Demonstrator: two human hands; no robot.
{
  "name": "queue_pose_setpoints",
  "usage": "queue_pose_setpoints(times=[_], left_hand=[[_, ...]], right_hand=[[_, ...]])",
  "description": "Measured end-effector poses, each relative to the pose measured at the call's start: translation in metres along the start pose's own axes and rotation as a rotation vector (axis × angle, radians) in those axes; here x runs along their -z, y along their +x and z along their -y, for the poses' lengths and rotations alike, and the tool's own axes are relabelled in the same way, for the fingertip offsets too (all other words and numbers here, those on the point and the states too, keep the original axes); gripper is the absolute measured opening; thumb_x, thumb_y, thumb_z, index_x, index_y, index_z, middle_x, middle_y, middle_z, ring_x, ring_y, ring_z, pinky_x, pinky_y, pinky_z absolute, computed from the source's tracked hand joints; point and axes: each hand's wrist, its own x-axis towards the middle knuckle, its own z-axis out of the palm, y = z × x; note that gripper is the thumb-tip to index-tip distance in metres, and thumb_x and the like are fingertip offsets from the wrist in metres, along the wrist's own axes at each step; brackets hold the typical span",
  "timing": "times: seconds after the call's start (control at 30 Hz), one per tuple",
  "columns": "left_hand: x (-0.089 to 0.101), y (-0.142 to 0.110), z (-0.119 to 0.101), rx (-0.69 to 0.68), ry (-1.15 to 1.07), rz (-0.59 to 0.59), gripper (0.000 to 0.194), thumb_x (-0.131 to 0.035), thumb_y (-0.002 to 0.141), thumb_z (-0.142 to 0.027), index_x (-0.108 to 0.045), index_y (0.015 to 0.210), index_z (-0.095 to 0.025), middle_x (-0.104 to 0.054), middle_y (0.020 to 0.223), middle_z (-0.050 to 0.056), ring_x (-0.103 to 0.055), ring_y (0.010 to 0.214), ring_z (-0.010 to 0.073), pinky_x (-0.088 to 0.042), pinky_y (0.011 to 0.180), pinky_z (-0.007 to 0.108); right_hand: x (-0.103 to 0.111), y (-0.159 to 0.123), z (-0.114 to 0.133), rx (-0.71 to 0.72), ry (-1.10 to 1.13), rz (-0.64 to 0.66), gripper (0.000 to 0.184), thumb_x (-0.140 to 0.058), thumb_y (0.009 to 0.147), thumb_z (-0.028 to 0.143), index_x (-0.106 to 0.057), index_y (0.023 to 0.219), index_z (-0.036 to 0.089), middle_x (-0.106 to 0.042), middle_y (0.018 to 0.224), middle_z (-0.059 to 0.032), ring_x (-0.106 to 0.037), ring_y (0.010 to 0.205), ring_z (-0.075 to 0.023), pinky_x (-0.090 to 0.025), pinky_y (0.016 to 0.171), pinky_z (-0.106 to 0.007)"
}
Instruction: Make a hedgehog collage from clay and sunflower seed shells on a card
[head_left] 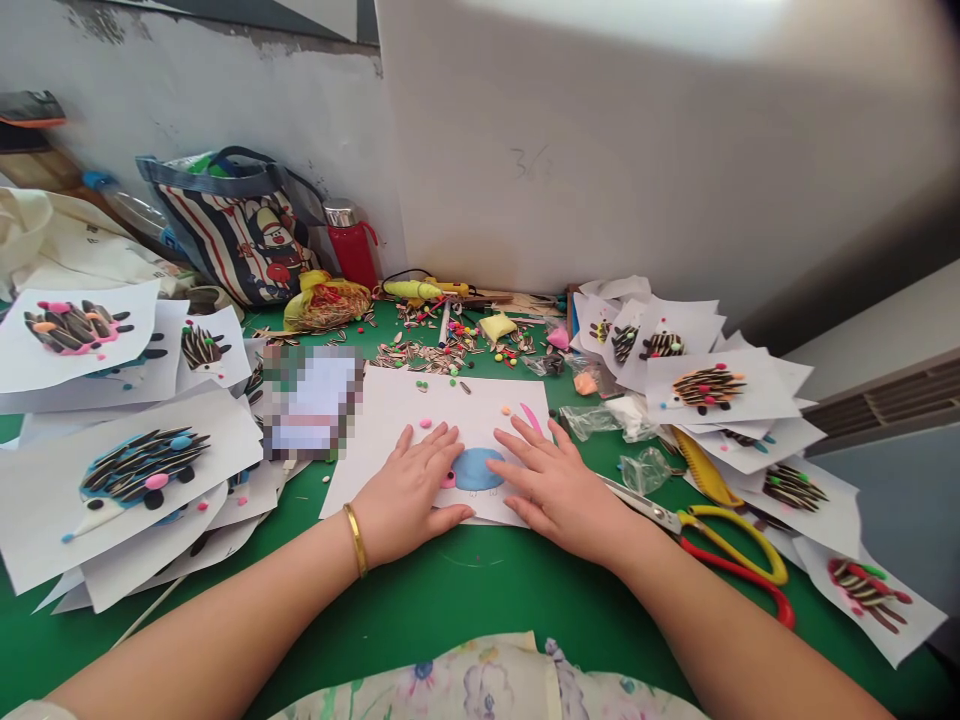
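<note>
Oval in blue (476,472), lying crosswise, is flanked by left hand (397,490) and overlapped by right hand (570,490) (fingers spread, nothing pinched).

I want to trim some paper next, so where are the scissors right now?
In the head view, the scissors lie on the green table to the right, beside the right forearm.

I'm seeing a solid green bench (450,600) here. The bag (225,230) has navy, white and red stripes, and those scissors (720,550) have one yellow handle, one red.
</note>
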Motion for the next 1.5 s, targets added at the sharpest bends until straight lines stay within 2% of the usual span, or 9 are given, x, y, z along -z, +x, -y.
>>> queue_pose_setpoints(times=[0.1,0.3,0.47,0.57,0.7,0.87,1.1,1.5], left_hand=[[0.005,0.0,0.004,-0.004,-0.015,0.016,0.058,-0.062,0.088,-0.049,-0.052,0.134,-0.015,-0.042,0.151,0.019,-0.033,0.144,0.0323,-0.022,0.117,0.061],[0.015,0.001,0.013,-0.072,-0.001,0.033,0.051,-0.061,0.089,-0.044,-0.056,0.133,-0.019,-0.046,0.149,0.015,-0.038,0.141,0.0313,-0.027,0.116,0.057],[0.019,0.0,0.01,-0.075,0.093,0.005,0.052,-0.064,0.087,-0.046,-0.058,0.134,-0.023,-0.049,0.147,0.012,-0.042,0.138,0.0331,-0.02,0.118,0.06],[0.018,0.0,0.005,-0.093,0.101,-0.002,0.062,-0.064,0.085,-0.052,-0.053,0.138,-0.022,-0.052,0.145,0.013,-0.047,0.134,0.031,-0.016,0.12,0.057],[0.014,0.0,0.001,-0.15,0.079,0.014,0.066,-0.061,0.085,-0.059,-0.052,0.139,-0.022,-0.053,0.144,0.012,-0.044,0.136,0.0298,-0.008,0.122,0.056],[0.011,0.0,0.001,-0.13,0.039,0.021,0.07,-0.059,0.086,-0.059,-0.046,0.143,-0.019,-0.053,0.144,0.013,-0.045,0.136,0.0294,-0.006,0.121,0.057],[0.014,0.002,0.003,-0.087,0.017,0.012,0.068,-0.066,0.086,-0.046,-0.042,0.144,-0.019,-0.053,0.143,0.013,-0.049,0.132,0.0278,-0.012,0.121,0.057],[0.009,0.003,0.002,-0.089,0.046,-0.03,0.068,-0.068,0.084,-0.045,-0.045,0.142,-0.018,-0.055,0.141,0.013,-0.051,0.129,0.0297,-0.018,0.119,0.059]], right_hand=[[-0.004,0.001,0.003,0.025,0.022,0.028,0.044,-0.055,0.094,0.037,-0.053,0.138,0.031,-0.037,0.156,-0.0078,-0.02,0.149,-0.0316,-0.015,0.115,-0.067],[-0.008,0.004,0.004,0.054,0.022,0.016,0.042,-0.054,0.095,0.039,-0.056,0.136,0.03,-0.04,0.154,-0.0083,-0.023,0.148,-0.0319,-0.01,0.117,-0.065],[-0.01,0.006,0.003,0.056,0.054,0.015,0.049,-0.054,0.095,0.04,-0.05,0.141,0.025,-0.044,0.152,-0.0082,-0.025,0.147,-0.0299,-0.009,0.119,-0.064],[-0.011,0.007,0.003,0.033,0.061,0.04,0.049,-0.052,0.096,0.041,-0.049,0.142,0.025,-0.045,0.151,-0.0068,-0.027,0.146,-0.029,-0.006,0.12,-0.063],[-0.011,0.008,0.004,0.042,0.069,0.037,0.05,-0.053,0.095,0.043,-0.05,0.141,0.024,-0.047,0.149,-0.0068,-0.027,0.146,-0.0299,-0.002,0.12,-0.063],[-0.012,0.007,-0.001,0.026,0.083,-0.014,0.052,-0.051,0.096,0.041,-0.046,0.144,0.023,-0.049,0.148,-0.0099,-0.031,0.145,-0.0275,-0.006,0.119,-0.063],[-0.015,0.006,-0.011,-0.041,0.055,-0.025,0.057,-0.06,0.091,0.043,-0.047,0.143,0.022,-0.048,0.148,-0.0131,-0.034,0.143,-0.0292,-0.007,0.117,-0.065],[-0.021,0.007,-0.013,-0.047,0.023,-0.074,0.049,-0.057,0.095,0.038,-0.048,0.141,0.023,-0.05,0.147,-0.0098,-0.038,0.14,-0.0277,-0.011,0.117,-0.063]])
